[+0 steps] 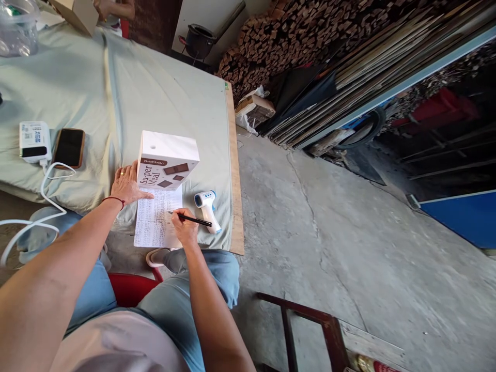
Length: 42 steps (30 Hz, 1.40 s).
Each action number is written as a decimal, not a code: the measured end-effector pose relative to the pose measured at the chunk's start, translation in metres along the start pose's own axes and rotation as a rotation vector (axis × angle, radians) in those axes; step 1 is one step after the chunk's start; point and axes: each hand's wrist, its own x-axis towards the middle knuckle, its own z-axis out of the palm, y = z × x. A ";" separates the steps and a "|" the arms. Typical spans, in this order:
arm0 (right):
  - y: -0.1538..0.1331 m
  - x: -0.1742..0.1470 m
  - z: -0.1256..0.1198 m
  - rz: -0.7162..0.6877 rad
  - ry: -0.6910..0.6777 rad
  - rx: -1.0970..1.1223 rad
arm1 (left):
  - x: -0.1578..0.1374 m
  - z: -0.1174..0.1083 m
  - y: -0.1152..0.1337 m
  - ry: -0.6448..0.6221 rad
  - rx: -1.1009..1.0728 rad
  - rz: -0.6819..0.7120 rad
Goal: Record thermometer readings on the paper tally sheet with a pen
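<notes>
A black pen (196,219) is pinched in my right hand (185,227), its tip at a sheet of paper (153,222) covered in rows of small writing. My left hand (128,185) lies with fingers spread by the sheet's upper left, against the side of a white box (170,147). The box stands upright on the sheet's far end, printed "NutriMotion" and "Su-per Meal" with brown bars. Right of the paper lies a white and blue infrared thermometer (208,209). The near part of the sheet reaches past the table's front edge.
A phone (70,148) and a white charger-like device (34,140) with a white cable (46,191) lie left on the cloth-covered table (174,93). Behind are a clear plastic tub (17,31), a cardboard box (79,14) and another person's hand (104,8). A wooden stool (306,315) stands at lower right.
</notes>
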 end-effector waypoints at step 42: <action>0.002 0.002 0.001 0.000 0.039 0.022 | 0.002 0.002 -0.003 0.000 -0.018 0.010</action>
